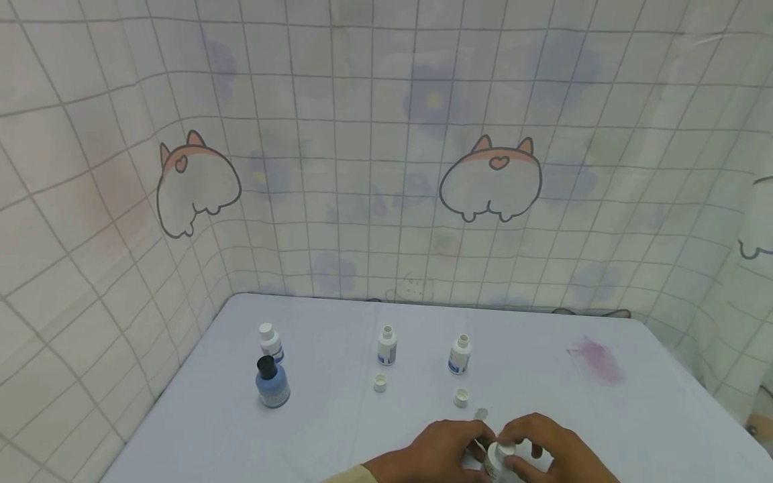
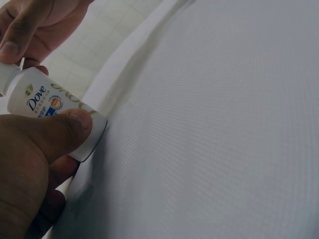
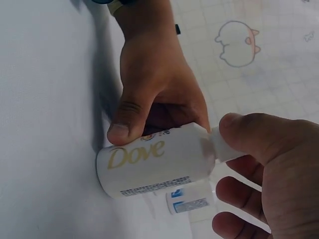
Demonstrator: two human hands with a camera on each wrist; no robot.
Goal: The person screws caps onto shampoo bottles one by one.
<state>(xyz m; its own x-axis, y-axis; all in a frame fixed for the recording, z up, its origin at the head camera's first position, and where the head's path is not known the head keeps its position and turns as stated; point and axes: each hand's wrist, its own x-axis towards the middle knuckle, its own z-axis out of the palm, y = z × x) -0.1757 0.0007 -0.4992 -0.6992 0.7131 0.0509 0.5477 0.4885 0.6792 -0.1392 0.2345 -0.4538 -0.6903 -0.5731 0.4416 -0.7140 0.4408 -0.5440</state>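
Note:
A small white Dove bottle (image 3: 159, 167) stands upright at the table's near side, right of centre in the head view. My left hand (image 1: 443, 453) grips its body, thumb (image 2: 75, 127) pressed along the label. At the top, my right hand (image 1: 552, 448) pinches the white cap (image 3: 227, 148) between thumb and fingers. The cap sits at the bottle's neck, and the right hand's other fingers are spread beside it. In the head view, the hands cover much of this bottle.
Two uncapped white bottles, one mid-table (image 1: 387, 347) and one farther right (image 1: 459, 355), each have a loose cap in front: the left cap (image 1: 380, 383) and right cap (image 1: 461, 397). At left stand a capped white bottle (image 1: 272, 343) and a blue bottle (image 1: 273, 388) with a black cap.

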